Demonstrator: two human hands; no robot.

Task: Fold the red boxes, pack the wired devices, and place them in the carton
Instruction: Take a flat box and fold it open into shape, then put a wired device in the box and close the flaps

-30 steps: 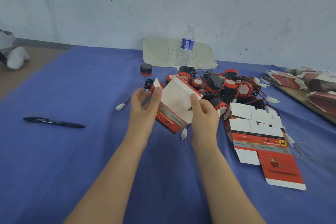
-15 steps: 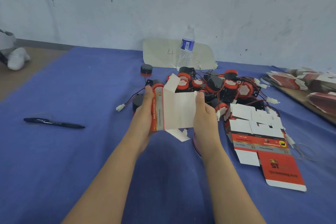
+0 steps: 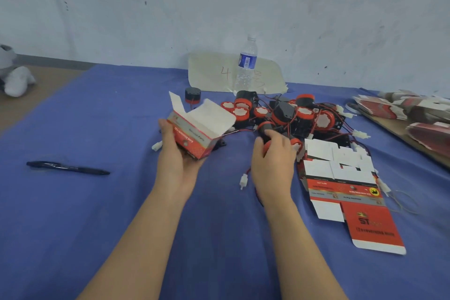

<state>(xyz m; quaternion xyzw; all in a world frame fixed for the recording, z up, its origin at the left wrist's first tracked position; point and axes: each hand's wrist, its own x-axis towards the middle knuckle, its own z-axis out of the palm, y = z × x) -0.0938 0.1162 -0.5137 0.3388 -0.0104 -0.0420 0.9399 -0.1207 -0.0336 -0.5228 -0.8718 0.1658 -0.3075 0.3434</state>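
Centre of frame: left hand (image 3: 175,156) cradles an erected red box (image 3: 194,135), fingers curled round its base, top flaps standing open. Just right of it, right hand (image 3: 274,163) wraps its fingers round a black-and-red wired device (image 3: 265,129) at the near edge of the device pile (image 3: 304,114). Flat box blanks (image 3: 345,192) lie right of centre; pen (image 3: 68,168) at left, water bottle (image 3: 246,66) at upper centre, all on blue cloth (image 3: 97,226)

A folded red box (image 3: 194,137), white inside with its top flaps open, sits tilted in the left hand (image 3: 174,156). The right hand (image 3: 274,161) grips a black-and-red wired device (image 3: 264,128) at the near edge of the pile (image 3: 304,114) of such devices. Several flat boxes (image 3: 341,178) lie just right of it on the bench (image 3: 97,214).
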